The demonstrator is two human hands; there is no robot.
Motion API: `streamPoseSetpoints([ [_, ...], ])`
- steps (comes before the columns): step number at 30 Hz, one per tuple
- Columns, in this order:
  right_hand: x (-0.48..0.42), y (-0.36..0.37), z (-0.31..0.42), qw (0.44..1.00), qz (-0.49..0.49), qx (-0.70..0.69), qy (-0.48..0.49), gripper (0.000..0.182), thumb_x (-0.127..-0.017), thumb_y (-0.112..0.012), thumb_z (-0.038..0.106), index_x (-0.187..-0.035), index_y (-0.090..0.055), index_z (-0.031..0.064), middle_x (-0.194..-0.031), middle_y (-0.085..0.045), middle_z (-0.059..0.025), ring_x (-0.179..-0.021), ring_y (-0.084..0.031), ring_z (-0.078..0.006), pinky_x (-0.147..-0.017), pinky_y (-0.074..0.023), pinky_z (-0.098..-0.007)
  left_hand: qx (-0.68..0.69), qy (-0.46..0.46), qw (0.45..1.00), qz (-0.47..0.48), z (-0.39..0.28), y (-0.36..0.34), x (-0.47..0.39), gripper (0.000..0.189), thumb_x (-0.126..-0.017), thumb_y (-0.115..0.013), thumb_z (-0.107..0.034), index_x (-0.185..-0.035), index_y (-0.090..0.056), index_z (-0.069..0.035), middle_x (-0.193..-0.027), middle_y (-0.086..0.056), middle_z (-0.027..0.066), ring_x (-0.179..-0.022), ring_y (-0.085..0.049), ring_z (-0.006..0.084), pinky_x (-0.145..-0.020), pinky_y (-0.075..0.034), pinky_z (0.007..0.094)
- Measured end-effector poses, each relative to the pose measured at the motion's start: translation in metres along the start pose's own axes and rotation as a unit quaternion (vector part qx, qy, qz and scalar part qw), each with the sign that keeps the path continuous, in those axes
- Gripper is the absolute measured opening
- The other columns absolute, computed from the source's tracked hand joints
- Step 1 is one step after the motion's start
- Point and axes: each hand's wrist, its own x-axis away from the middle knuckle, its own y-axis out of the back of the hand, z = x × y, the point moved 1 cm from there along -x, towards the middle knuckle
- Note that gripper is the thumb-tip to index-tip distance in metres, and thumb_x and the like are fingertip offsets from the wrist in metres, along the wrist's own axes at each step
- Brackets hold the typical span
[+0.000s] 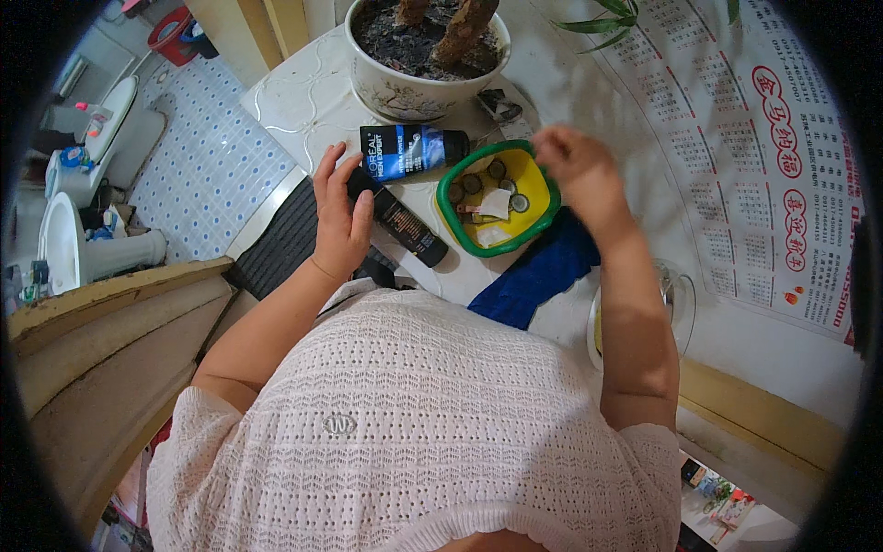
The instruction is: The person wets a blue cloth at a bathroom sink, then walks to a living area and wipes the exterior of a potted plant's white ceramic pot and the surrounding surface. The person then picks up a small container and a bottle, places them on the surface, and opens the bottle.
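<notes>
My left hand [341, 217] is raised over one end of a black bottle [407, 228] with small printing, which lies on the table. Its fingers are spread, and whether they touch the bottle is unclear. My right hand [579, 172], blurred and with curled fingers, is at the right rim of a small green-rimmed yellow basket [497, 247]. Whatever might be in those fingers is hidden. Inside the basket are several crimped bottle caps [519, 203] and pieces of white paper [494, 204]. A L'Oréal Men Expert tube [412, 150] lies just behind the bottle.
A blue cloth [538, 272] lies beside the basket. Behind stands a white flowerpot [414, 93] with thick stems. A glass vessel [672, 297] is partly behind my right forearm. A printed calendar sheet [731, 138] covers the right side. Toilet [114, 117] and washbasin [62, 241] appear at left.
</notes>
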Motion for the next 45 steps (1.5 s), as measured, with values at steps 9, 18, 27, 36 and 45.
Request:
streamPoseSetpoints([
  [9, -0.001, -0.078, 0.004, 0.979, 0.109, 0.145, -0.092, 0.017, -0.080, -0.058, 0.016, -0.088, -0.058, 0.0015, -0.091, -0.059, -0.0203, -0.086, -0.057, -0.0364, -0.074, -0.0462, -0.0426, 0.018, -0.033, 0.999, -0.002, -0.005, -0.001, 0.003, 0.042, -0.081, -0.050, -0.007, -0.122, -0.043, -0.004, -0.135, -0.030, 0.0191, -0.128, -0.026, 0.0356, -0.105, -0.021, 0.0418],
  [18, 0.006, -0.042, 0.013, 0.971, 0.148, -0.125, -0.140, 0.019, -0.082, -0.057, 0.008, -0.100, -0.057, 0.0014, -0.096, -0.061, -0.0139, -0.084, -0.060, -0.0206, -0.071, -0.0497, -0.0311, 0.017, -0.023, 0.999, -0.032, -0.019, 0.011, 0.002, 0.040, -0.079, -0.050, -0.004, -0.119, -0.045, -0.004, -0.132, -0.033, 0.0182, -0.125, -0.030, 0.0349, -0.104, -0.023, 0.0408],
  [27, 0.038, 0.008, 0.053, 0.743, 0.157, -0.622, -0.191, 0.025, -0.087, -0.053, 0.009, -0.108, -0.052, -0.0059, -0.100, -0.060, -0.0100, -0.082, -0.060, -0.0146, -0.072, -0.0517, -0.0237, 0.354, 0.118, 0.912, 0.171, -0.075, 0.002, -0.029, 0.027, -0.091, -0.041, -0.002, -0.116, -0.049, 0.002, -0.117, -0.051, 0.0110, -0.109, -0.049, 0.0182, -0.096, -0.038, 0.0332],
  [36, 0.045, 0.015, 0.069, 0.767, 0.154, -0.596, -0.180, 0.028, -0.088, -0.053, 0.011, -0.109, -0.052, -0.0067, -0.095, -0.059, -0.0084, -0.082, -0.060, -0.0135, -0.072, -0.0511, -0.0223, 0.536, 0.282, 0.768, 0.208, -0.099, -0.019, -0.042, 0.033, -0.090, -0.050, -0.015, -0.120, -0.048, 0.001, -0.108, -0.057, 0.0114, -0.101, -0.055, 0.0198, -0.087, -0.047, 0.0323],
  [45, 0.052, 0.039, 0.097, 0.877, 0.098, -0.463, -0.077, 0.030, -0.090, -0.048, 0.012, -0.116, -0.051, -0.0047, -0.105, -0.060, -0.0116, -0.090, -0.061, -0.0160, -0.077, -0.0500, -0.0255, 0.811, 0.366, 0.427, 0.160, -0.087, -0.023, -0.035, 0.034, -0.092, -0.043, -0.021, -0.119, -0.047, 0.000, -0.113, -0.053, 0.0172, -0.107, -0.052, 0.0300, -0.096, -0.041, 0.0447],
])
